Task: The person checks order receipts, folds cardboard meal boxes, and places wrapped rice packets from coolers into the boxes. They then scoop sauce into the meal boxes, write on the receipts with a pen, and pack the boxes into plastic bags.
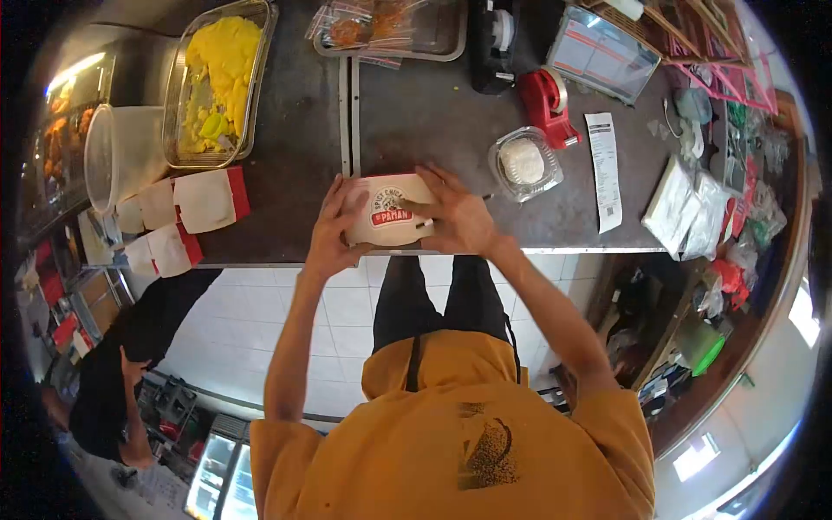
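Observation:
A cardboard takeaway food box (394,192), white on top with a printed red and black logo and red edges, lies at the table's front edge. My left hand (334,224) grips its left side, fingers along the back corner and thumb at the front. On the right side my right hand (464,217) holds the box, fingers over its top and edge. A thin dark stick, perhaps a pen (425,225), shows at that hand, partly hidden by the fingers. Right of it stands a clear plastic clamshell (526,165) with a round pale food inside.
A red tape dispenser (548,108), black dispenser (494,48), tablet (604,54) and paper receipt (604,173) lie to the right. On the left are a tray of yellow food (217,69), a clear tub (130,156) and open boxes (205,204). A person in black (113,381) stands at left.

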A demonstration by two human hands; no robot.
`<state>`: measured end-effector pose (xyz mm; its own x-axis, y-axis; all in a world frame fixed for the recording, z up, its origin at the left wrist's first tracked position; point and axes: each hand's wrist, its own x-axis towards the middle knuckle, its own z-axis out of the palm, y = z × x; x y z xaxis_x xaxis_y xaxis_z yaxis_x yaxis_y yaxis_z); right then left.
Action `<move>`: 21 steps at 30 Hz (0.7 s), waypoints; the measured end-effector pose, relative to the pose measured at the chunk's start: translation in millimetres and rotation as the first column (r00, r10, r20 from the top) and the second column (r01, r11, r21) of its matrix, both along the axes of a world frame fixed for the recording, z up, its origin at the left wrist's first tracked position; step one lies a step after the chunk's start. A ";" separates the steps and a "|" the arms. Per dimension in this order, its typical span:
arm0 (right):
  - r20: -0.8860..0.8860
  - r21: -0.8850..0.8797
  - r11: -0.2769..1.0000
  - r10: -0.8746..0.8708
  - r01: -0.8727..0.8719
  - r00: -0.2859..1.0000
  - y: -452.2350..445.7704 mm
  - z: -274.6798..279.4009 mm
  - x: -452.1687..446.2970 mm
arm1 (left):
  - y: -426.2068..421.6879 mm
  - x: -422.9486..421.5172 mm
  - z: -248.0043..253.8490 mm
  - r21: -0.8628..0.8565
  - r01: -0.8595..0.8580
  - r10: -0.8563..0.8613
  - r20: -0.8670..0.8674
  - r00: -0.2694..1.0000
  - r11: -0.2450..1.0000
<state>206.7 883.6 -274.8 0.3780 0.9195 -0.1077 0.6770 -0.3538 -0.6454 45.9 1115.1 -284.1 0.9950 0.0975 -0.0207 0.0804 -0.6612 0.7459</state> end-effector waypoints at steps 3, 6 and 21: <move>-0.165 0.177 0.933 -0.285 0.313 0.944 -16.5 -7.4 -41.1 | -30.4 -33.0 -39.2 -0.241 -0.300 0.339 0.140 0.930 0.923; -0.085 0.231 0.842 -0.482 0.487 0.872 -21.9 -38.1 -76.1 | -74.1 -33.7 -47.7 -0.372 -0.554 0.625 0.098 0.774 0.744; 0.063 -0.075 0.917 -0.387 0.391 0.920 -57.2 -18.4 -75.2 | -73.6 -32.7 -19.7 0.428 -0.002 -0.006 0.017 1.000 0.904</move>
